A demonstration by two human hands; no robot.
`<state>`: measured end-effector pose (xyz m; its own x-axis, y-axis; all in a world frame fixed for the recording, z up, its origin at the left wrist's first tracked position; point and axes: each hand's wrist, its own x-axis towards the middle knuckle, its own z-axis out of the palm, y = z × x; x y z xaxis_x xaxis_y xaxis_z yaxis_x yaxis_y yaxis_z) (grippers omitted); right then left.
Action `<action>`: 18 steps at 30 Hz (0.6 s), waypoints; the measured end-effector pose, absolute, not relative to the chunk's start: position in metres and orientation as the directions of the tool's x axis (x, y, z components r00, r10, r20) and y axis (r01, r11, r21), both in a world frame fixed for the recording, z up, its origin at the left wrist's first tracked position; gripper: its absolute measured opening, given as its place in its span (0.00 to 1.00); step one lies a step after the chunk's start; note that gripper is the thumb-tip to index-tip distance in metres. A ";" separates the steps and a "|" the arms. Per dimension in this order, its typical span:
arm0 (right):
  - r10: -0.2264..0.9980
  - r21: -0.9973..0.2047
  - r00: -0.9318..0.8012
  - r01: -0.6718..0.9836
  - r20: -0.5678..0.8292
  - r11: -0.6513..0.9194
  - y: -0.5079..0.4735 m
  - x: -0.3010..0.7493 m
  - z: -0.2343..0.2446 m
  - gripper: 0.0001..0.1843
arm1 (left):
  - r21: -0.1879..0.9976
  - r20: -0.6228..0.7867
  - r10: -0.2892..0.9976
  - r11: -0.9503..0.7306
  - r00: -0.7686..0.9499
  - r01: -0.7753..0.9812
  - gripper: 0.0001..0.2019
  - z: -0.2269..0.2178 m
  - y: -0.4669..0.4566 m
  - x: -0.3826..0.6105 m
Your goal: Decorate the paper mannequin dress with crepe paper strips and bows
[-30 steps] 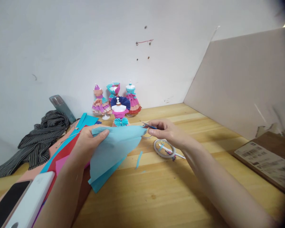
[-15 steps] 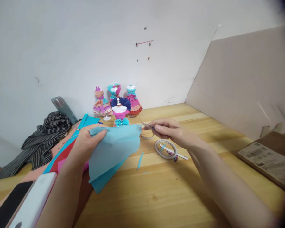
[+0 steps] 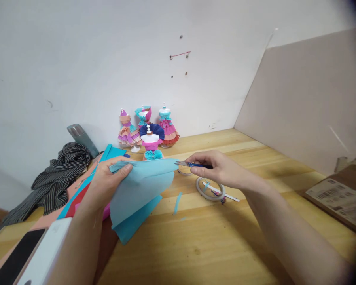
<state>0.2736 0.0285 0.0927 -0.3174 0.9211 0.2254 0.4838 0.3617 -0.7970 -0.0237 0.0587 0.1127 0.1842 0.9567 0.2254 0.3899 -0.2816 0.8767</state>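
Observation:
Pinched between thumb and fingers, the folded light-blue crepe paper (image 3: 142, 184) hangs from my left hand (image 3: 108, 180) above the table. Closed round small blue-handled scissors (image 3: 192, 164) is my right hand (image 3: 218, 168). The scissor blades point left and meet the upper right edge of the paper; whether they are cutting into it I cannot tell. Behind the paper stands a small mannequin (image 3: 150, 137) with a pink bodice, navy pleated collar and blue bow. Its lower part is hidden by the paper.
Three more dressed mannequins (image 3: 168, 128) stand against the wall. A tape roll (image 3: 210, 189) lies beneath my right hand, near blue paper scraps (image 3: 177, 203). Coloured paper sheets, a striped cloth (image 3: 59, 174), a bottle (image 3: 81, 138) and a phone (image 3: 19, 255) are at left; a cardboard box (image 3: 338, 198) is at right.
My right hand has turned, so the scissors show more of their blue handles and their tips now meet the paper's edge. The view has shifted slightly.

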 end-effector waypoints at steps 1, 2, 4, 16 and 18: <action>0.922 -0.803 -0.314 0.475 0.227 0.359 0.028 0.273 0.093 0.17 | 0.877 0.225 0.957 -0.282 0.186 0.390 0.16 0.113 0.059 -0.024; 0.923 -0.807 -0.312 0.471 0.227 0.357 0.028 0.273 0.093 0.17 | 0.878 0.219 0.957 -0.278 0.189 0.389 0.16 0.113 0.059 -0.024; 0.921 -0.805 -0.316 0.472 0.226 0.360 0.028 0.271 0.093 0.17 | 0.884 0.205 0.957 -0.272 0.207 0.381 0.15 0.113 0.058 -0.023; 0.895 -0.784 -0.335 0.451 0.296 0.428 0.029 0.262 0.089 0.18 | 0.869 0.198 0.946 -0.291 0.258 0.400 0.14 0.113 0.057 -0.019; 0.892 -0.792 -0.342 0.435 0.296 0.429 0.029 0.262 0.089 0.19 | 0.863 0.207 0.944 -0.300 0.258 0.407 0.14 0.113 0.056 -0.019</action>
<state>0.2617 0.0286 0.0889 -0.3423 0.8919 0.2956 0.4346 0.4292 -0.7918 -0.0189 0.0564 0.1131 0.2579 0.9438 0.2068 0.4070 -0.3003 0.8627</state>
